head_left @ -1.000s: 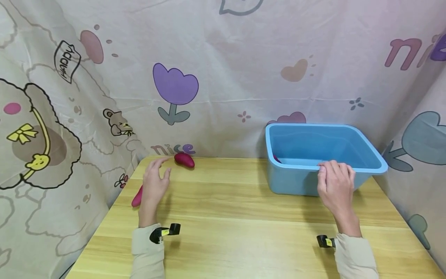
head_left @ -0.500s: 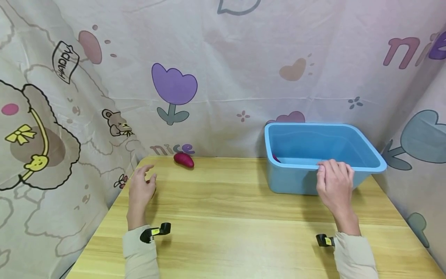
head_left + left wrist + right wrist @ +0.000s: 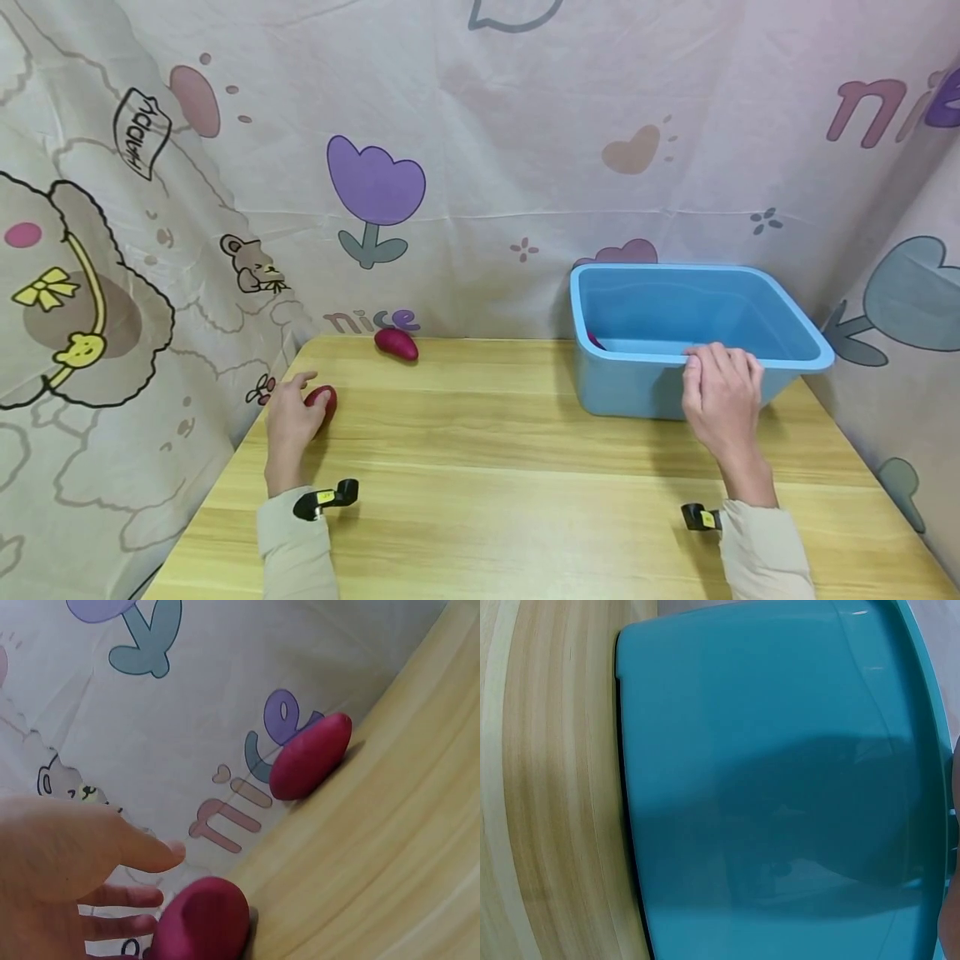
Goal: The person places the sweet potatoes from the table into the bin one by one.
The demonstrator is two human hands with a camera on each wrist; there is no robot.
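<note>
At the table's left side, my left hand [image 3: 291, 425] is beside a dark pink sweet potato [image 3: 322, 406]. In the left wrist view its thumb [image 3: 154, 851] is spread away from the fingers, which lie straight along the far side of that sweet potato [image 3: 206, 922]. A second sweet potato [image 3: 396, 344] lies farther back, close to the curtain. My right hand [image 3: 723, 400] grips the front rim of a blue plastic bin [image 3: 630, 387], fingers hooked over the edge. Inside the bin, a sliver of something dark pink [image 3: 595, 341] shows at the left; the front wall hides the remainder.
The bin stands at the right back of the wooden table [image 3: 480, 500]. A printed fabric curtain [image 3: 487, 167] hangs along the back and both sides. Each wrist wears a small black camera, one of them [image 3: 326, 500] on the left sleeve.
My left hand has moved left and then lowered toward the table beside the nearer sweet potato, more of which now shows. The right hand stays on the bin rim.
</note>
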